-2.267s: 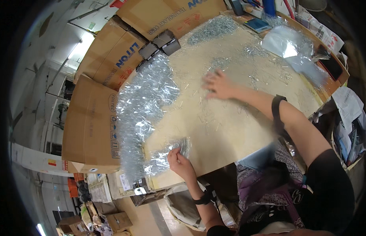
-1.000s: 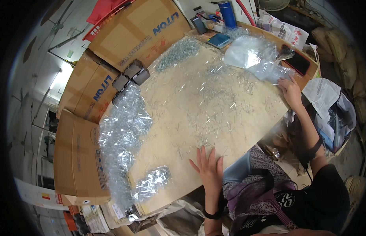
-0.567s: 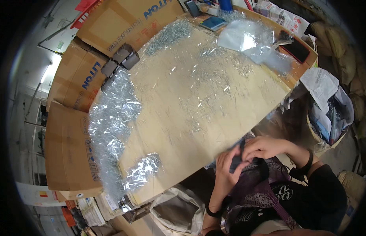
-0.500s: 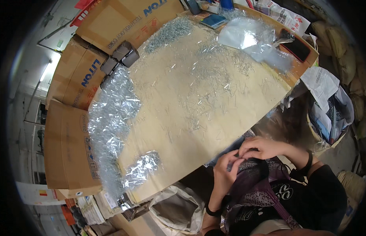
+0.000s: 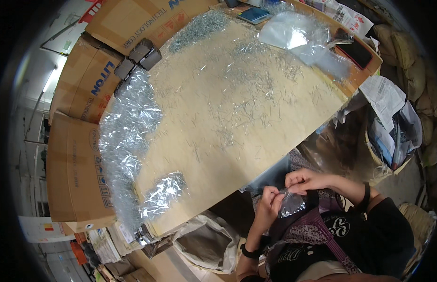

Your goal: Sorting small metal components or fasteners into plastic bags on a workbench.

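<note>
A small clear plastic bag hangs between my two hands, over my lap by the table's near edge. My left hand pinches its upper left part between thumb and fingers. My right hand pinches the top edge close beside it, fingers curled. Whether anything is inside the bag, I cannot tell. Ahead of my hands, thin silvery metal pins lie scattered over the pale wooden table. A shiny heap of what look like clear bags with pins runs down the left side, with a smaller pile at the near left.
Cardboard boxes wall off the left side. Dark small boxes stand beside the heap. At the far right are clear plastic bags and a phone. An open sack sits below the near edge; a lined bin stands right.
The clear bag now shows below my fingers, where it was hard to see before. My hands have shifted slightly apart and down. The view has moved a little.
</note>
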`<action>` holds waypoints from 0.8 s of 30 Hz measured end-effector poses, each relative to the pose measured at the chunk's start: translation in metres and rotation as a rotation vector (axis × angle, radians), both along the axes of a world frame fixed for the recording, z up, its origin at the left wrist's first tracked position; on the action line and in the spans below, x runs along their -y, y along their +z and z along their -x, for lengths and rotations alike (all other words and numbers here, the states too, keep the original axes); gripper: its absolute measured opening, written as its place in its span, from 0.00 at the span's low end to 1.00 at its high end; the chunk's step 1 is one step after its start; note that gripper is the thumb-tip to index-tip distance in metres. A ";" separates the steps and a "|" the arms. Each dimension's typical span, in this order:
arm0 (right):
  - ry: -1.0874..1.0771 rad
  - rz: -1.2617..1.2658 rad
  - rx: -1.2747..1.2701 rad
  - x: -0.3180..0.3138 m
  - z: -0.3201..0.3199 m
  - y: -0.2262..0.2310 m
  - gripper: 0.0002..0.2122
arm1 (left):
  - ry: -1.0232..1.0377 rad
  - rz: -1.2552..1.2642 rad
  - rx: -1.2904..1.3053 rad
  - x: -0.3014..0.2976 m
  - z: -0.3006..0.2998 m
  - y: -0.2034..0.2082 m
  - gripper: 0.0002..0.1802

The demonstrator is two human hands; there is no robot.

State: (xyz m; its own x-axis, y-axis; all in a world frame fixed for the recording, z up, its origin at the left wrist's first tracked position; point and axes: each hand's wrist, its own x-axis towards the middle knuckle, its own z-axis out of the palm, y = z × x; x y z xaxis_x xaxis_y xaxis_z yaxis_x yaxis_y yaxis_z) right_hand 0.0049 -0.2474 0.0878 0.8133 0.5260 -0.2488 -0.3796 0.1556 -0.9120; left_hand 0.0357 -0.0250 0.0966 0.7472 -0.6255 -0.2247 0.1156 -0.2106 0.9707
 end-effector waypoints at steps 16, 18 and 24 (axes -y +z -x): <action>0.059 0.108 0.049 0.004 0.017 -0.033 0.11 | -0.193 -0.075 -0.298 -0.031 -0.007 -0.040 0.08; 0.136 0.381 0.205 0.010 0.023 -0.056 0.12 | -0.245 -0.214 -0.199 -0.027 -0.005 -0.047 0.09; -0.272 0.708 0.322 -0.013 0.030 -0.074 0.12 | 0.025 -0.302 0.286 -0.020 0.010 -0.077 0.08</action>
State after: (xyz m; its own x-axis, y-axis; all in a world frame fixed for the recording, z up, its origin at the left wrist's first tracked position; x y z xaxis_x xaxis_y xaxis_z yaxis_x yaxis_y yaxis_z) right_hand -0.0247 -0.2343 0.0142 0.9777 0.1067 -0.1808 -0.1151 -0.4481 -0.8865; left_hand 0.0257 -0.0046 0.0194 0.8204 -0.5438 -0.1766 -0.1405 -0.4913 0.8596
